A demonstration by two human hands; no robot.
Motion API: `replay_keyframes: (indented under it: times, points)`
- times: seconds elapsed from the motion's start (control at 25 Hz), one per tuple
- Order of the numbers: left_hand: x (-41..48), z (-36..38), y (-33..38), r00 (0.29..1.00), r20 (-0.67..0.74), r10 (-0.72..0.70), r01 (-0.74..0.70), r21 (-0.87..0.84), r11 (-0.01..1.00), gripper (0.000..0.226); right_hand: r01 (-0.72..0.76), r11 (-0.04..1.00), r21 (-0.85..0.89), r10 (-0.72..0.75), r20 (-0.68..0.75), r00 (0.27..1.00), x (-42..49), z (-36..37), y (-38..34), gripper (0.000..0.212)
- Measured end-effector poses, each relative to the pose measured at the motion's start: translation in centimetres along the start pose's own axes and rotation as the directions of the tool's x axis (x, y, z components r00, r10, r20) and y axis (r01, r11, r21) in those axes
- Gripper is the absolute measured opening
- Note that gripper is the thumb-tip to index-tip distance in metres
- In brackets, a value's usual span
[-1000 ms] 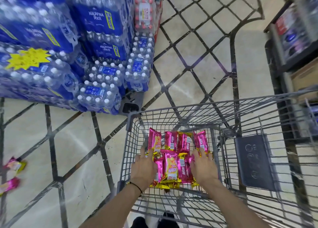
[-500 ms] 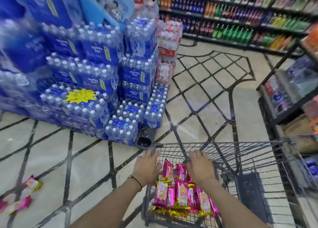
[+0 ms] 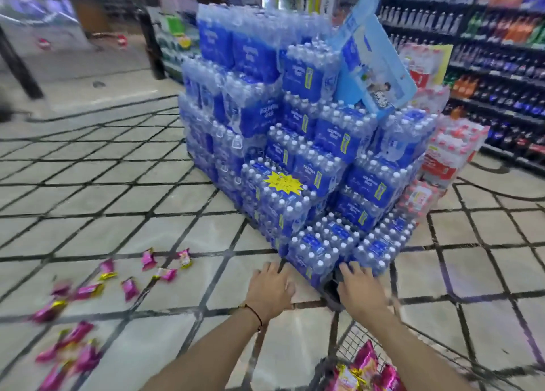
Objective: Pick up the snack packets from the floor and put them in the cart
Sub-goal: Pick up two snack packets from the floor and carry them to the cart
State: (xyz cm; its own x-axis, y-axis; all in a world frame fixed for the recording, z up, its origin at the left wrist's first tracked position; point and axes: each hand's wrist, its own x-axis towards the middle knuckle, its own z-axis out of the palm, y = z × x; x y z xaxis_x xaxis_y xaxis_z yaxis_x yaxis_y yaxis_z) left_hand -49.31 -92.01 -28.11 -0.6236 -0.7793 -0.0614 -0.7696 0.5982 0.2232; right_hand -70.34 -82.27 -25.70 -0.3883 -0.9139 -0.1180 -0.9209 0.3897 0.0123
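Both hands are empty right now. The left hand (image 3: 269, 290) and the right hand (image 3: 358, 291) are stretched out ahead, palms down, fingers loosely spread, gripping nothing. The right one hovers near a dark blurry bit that I think is the front corner of the grey wire shopping cart (image 3: 349, 342), but I can't tell if it's touching.

Some shiny pink-and-gold foil snack packets (image 3: 365, 370) are already in the cart, below and behind the right hand. Loads more of the same packets (image 3: 88, 291) are scattered over the cream tiled floor with dark diagonal lines (image 3: 177, 207), well off to the left of the left hand and lower down.

So I'd say the step is going back for another load. My tips:
- Turn left and crouch close rather than reaching from here.
- Start with the nearest cluster.
- Sweep several together with flat fingers, then scoop with both hands. Foil is slippery, so single pinches will be slow.
- Keep the cart within arm's reach on the right.
- Mind the tall stack of shrink-wrapped blue water bottle packs (image 3: 309, 154) just ahead of both hands.
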Motion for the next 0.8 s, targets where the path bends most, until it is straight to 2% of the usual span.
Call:
replay_keyframes:
  times: [0.16, 0.28, 0.48, 0.6, 0.8]
  points:
    - [-5.7, -2.5, -7.5, 0.970, -0.064, -0.233, 0.235, 0.015, 0.972, 0.056, 0.231, 0.972, -0.039, -0.232, -0.018, 0.973, 2.3, -1.2, -9.7, 0.047]
    - [-11.1, -4.0, -13.0, 0.921, -0.093, -0.378, 0.383, 0.040, 0.923, 0.054, 0.406, 0.913, -0.045, -0.407, -0.006, 0.913, 2.3, -2.0, -17.9, 0.045]
    - [-18.8, -5.6, -21.3, 0.819, -0.098, -0.566, 0.564, -0.051, 0.824, 0.056, 0.603, 0.794, -0.070, -0.605, -0.004, 0.796, 1.5, -2.4, -29.6, 0.046]
    - [-22.6, -6.9, -26.3, 0.765, -0.107, -0.635, 0.632, -0.064, 0.772, 0.053, 0.677, 0.733, -0.061, -0.677, 0.018, 0.735, 1.1, -2.6, -36.6, 0.049]
    - [-27.3, -8.4, -35.4, 0.692, -0.098, -0.716, 0.714, -0.061, 0.698, 0.051, 0.726, 0.685, -0.058, -0.724, 0.054, 0.687, 0.5, -2.4, -47.8, 0.052]
